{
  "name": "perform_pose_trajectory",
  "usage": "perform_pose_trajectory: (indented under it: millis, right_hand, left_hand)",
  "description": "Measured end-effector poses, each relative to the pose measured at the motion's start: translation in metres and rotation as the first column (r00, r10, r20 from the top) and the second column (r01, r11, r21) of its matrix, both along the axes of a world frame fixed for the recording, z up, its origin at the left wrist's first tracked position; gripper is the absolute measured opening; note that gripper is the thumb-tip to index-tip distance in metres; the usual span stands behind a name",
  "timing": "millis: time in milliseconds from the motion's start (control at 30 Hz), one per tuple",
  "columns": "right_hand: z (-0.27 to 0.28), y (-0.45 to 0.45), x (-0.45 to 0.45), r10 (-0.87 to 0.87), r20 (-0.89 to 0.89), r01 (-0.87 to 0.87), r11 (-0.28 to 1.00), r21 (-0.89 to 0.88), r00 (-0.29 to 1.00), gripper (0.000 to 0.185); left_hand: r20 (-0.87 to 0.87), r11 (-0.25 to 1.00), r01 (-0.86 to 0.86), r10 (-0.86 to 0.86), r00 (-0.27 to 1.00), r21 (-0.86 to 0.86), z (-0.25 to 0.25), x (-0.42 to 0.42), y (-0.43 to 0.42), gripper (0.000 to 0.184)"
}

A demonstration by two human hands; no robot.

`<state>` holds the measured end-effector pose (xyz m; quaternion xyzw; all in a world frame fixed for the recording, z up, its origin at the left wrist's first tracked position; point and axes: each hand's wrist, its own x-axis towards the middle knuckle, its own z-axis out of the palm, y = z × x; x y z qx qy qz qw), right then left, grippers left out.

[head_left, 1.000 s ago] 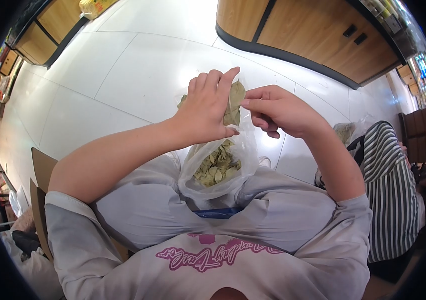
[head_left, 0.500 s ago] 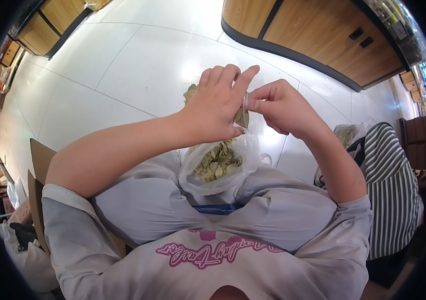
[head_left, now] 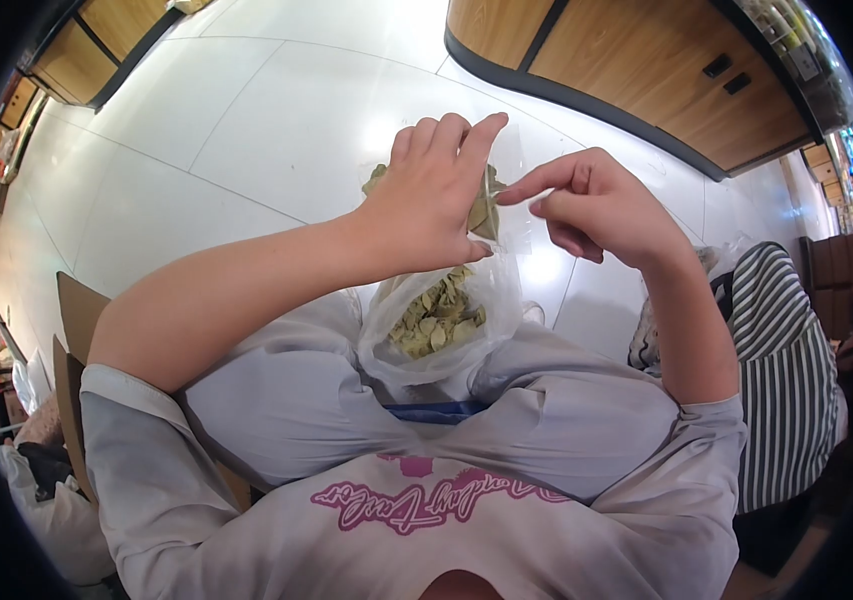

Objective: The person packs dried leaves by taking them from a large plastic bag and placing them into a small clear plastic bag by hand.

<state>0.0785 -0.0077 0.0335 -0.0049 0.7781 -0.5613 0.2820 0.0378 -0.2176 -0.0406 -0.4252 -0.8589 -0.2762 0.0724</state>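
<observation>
The left hand (head_left: 429, 190) lies back-up in the upper middle of the frame, its fingers long and loosely bent, the thumb set well apart at the lower right. Its palm is hidden, so I cannot tell how firmly it grips anything. Dried leaves (head_left: 484, 217) jut out on both sides of it, flat, matte and olive-green with pointed edges; glossy clear film (head_left: 508, 150) shows around them, smooth and thin.

Right of centre, the right hand (head_left: 601, 208) is partly open: the index finger reaches out straight, its tip at the edge of the leaves, while the thumb stands apart and the other fingers curl under. Nothing shows pinched between finger and thumb.

Just below the left hand, in the centre of the frame, a translucent plastic bag (head_left: 461, 374) gapes in a rough oval, its soft rim crumpled. Inside sits a heap of loose leaves (head_left: 436, 318), brittle-looking and yellowish green. The bag stands between legs in pale grey, creased cloth trousers (head_left: 276, 410).

White floor tiles (head_left: 276, 120) with thin dark seams gleam behind. At the upper right curves a wood-grain cabinet (head_left: 626, 75) with a dark base strip; ribbed black-and-white striped cloth (head_left: 786, 400) bulges at the right, and a stiff brown cardboard flap (head_left: 79, 305) rises at the left.
</observation>
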Motion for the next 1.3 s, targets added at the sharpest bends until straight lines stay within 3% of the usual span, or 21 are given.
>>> perform_pose_trajectory:
  millis: [233, 333, 467, 567, 633, 1100, 1233, 1300]
  right_hand:
    - [-0.005, -0.001, 0.005, 0.232, 0.119, -0.229, 0.973, -0.036, 0.966, 0.052]
    - [0.001, -0.005, 0.005, 0.148, 0.059, -0.15, 0.988, 0.031, 0.987, 0.049]
    - [0.003, 0.001, 0.001, 0.044, 0.044, -0.042, 0.999, -0.029, 0.998, 0.037]
    - [0.001, 0.001, 0.0, 0.02, 0.102, -0.013, 0.998, -0.068, 0.995, 0.036]
    - [-0.003, -0.003, 0.001, 0.01, 0.234, 0.033, 0.983, -0.179, 0.972, 0.036]
    - [-0.021, -0.007, -0.001, 0.34, 0.325, -0.199, 0.896, -0.397, 0.883, 0.066]
    - [-0.014, -0.008, 0.0, 0.357, 0.341, -0.224, 0.901, -0.371, 0.87, 0.067]
    - [-0.009, -0.002, 0.0, 0.242, 0.35, -0.142, 0.947, -0.289, 0.905, 0.064]
  left_hand:
    - [-0.003, 1.0, 0.015, -0.015, 1.0, -0.016, 0.006, 0.005, 0.0, 0.113]
    - [0.032, 1.0, -0.004, 0.004, 0.999, -0.023, 0.004, 0.004, 0.0, 0.113]
    - [0.027, 1.0, -0.01, 0.01, 1.0, -0.027, 0.004, 0.003, 0.0, 0.114]
    - [0.042, 0.999, -0.02, 0.021, 0.999, -0.026, 0.005, 0.003, 0.0, 0.115]
    - [0.006, 1.0, -0.02, 0.02, 1.0, -0.006, 0.003, 0.001, 0.0, 0.113]
    - [-0.036, 1.0, 0.005, -0.006, 0.999, -0.021, 0.003, 0.001, -0.002, 0.11]
    - [-0.031, 1.0, 0.024, -0.024, 0.999, 0.001, -0.002, 0.001, 0.0, 0.111]
    - [-0.022, 1.0, 0.004, -0.004, 1.0, -0.004, -0.001, 0.0, 0.001, 0.111]
